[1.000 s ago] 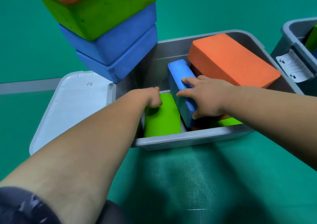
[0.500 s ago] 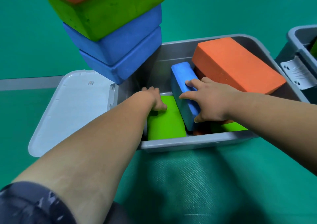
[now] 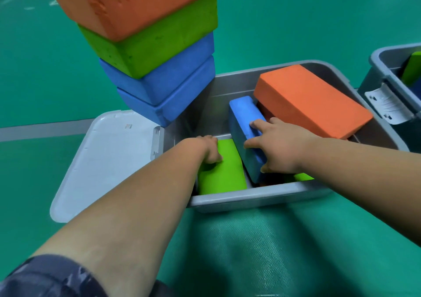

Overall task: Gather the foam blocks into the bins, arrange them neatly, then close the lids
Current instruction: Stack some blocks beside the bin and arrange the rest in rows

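Head view: both hands worked inside the grey bin [image 3: 250, 197].

Our right hand [image 3: 281, 151] clasped the blue block [image 3: 245, 114], which stood on edge and leaned between the flat green block [image 3: 224, 173] and the tilted orange block [image 3: 312, 101]. Our left hand [image 3: 208, 147] lay curled on the green block's far end; whether its grip hooked the edge we could not tell. We judged it best to pin the green block flat, tip the blue one down beside it, then level the orange one so the open lid [image 3: 109, 160] could shut. A stack of blocks [image 3: 155, 46] waited beside the bin.
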